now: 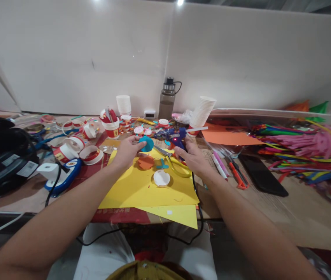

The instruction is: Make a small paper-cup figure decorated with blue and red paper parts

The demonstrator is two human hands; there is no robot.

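Observation:
My left hand (pixel 128 152) pinches a blue paper circle (pixel 146 144) by its left edge, above the yellow sheets (pixel 124 190). In my right hand (pixel 193 156) is a blue hot glue gun (pixel 177 137), held by its handle with its nozzle pointing left toward the circle. A white glue stick sticks out of its back, and a small red light glows on it. Below lie an orange paper circle (pixel 146 162), a white disc (pixel 161 178) and a blue paper cross (pixel 162 165). Yellow-handled scissors (pixel 179 168) rest under the glue gun, partly covered.
Stacked paper cups (pixel 204 111), a water bottle (pixel 167 99) and a cup of tools (pixel 111 126) stand at the back. Cut cup rings (pixel 91 155) and a blue power strip (pixel 66 177) lie left. A phone (pixel 261 175), a utility knife (pixel 237 175) and pipe cleaners (pixel 308 144) lie right.

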